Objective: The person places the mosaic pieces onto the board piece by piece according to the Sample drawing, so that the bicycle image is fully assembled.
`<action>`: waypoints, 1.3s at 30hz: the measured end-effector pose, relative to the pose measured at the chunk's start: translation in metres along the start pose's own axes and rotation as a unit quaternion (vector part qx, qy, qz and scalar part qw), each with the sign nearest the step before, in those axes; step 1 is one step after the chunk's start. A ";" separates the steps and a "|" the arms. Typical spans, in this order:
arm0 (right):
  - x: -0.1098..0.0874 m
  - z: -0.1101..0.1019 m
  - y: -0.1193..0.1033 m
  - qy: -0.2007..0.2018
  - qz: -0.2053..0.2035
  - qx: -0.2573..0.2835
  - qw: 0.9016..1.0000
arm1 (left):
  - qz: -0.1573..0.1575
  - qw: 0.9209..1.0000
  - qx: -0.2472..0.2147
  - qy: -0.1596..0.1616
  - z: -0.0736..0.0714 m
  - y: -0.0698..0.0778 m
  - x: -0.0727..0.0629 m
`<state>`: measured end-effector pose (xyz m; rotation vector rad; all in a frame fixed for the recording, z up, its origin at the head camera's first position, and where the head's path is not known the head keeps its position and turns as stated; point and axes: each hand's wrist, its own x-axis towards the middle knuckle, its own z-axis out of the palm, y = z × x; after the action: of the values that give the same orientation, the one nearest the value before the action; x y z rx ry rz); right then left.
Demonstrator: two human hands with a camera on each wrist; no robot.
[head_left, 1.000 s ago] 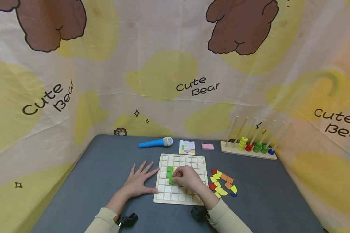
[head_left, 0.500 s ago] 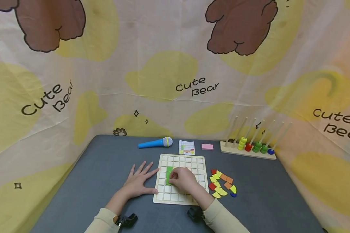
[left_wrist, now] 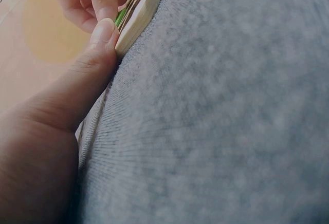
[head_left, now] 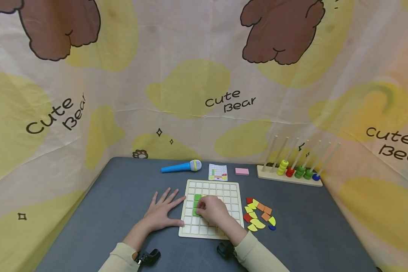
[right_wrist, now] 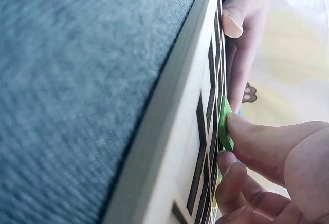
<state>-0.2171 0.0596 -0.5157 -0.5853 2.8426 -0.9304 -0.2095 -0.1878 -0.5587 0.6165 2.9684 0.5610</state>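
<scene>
Bear-print cloth backs the grey table, and it's the right hand pinching a green tile against the gridded board, close in, probably for fine control; left hand spread wide, thumb touching the board's edge, likely steadying it

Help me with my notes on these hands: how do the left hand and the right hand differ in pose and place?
The left hand has its fingers spread, while the right hand has its fingers bent. The left hand lies at the left edge of the grid board, whereas the right hand is over it, the thumb touching a green tile. Both come out of pale sleeves.
</scene>
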 end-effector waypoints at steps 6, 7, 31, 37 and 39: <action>0.000 -0.001 0.001 -0.001 0.000 0.002 1.000 | -0.002 1.000 0.003 0.000 0.000 0.001 0.001; -0.001 -0.002 0.001 -0.002 0.001 0.002 1.000 | -0.003 1.000 0.003 -0.001 0.000 0.001 0.001; -0.017 -0.050 0.025 0.044 0.055 0.072 0.995 | -0.011 1.000 -0.012 -0.011 -0.001 0.002 0.003; -0.026 -0.064 0.038 0.075 0.062 0.078 0.992 | -0.006 1.000 -0.004 -0.009 -0.001 0.002 0.001; -0.028 -0.068 0.041 0.084 0.073 0.082 0.990 | -0.007 1.000 -0.003 -0.009 -0.001 0.002 0.001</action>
<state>-0.2184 0.1386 -0.4858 -0.2910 2.8657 -1.2237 -0.2094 -0.1858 -0.5566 0.5957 2.9505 0.5594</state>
